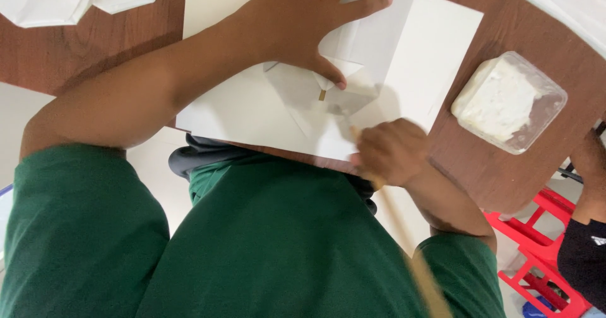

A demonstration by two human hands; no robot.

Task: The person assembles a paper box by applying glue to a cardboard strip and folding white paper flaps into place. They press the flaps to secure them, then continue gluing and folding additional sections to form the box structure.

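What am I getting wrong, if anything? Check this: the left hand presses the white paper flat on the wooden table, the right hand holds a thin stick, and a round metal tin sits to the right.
One thing is wrong: the container to the right is a squarish clear plastic tub of white paste, not a round metal tin. The head view shows it. As you said, the left hand presses the white paper on the wooden table, and the right hand holds a thin stick.

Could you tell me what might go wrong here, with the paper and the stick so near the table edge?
The white sheet overhangs the table edge toward the person, so it may slide or crease if the left hand eases its press. The right hand works a thin stick close under the left thumb, which might get smeared or poked. The open plastic container beside that elbow could be knocked.
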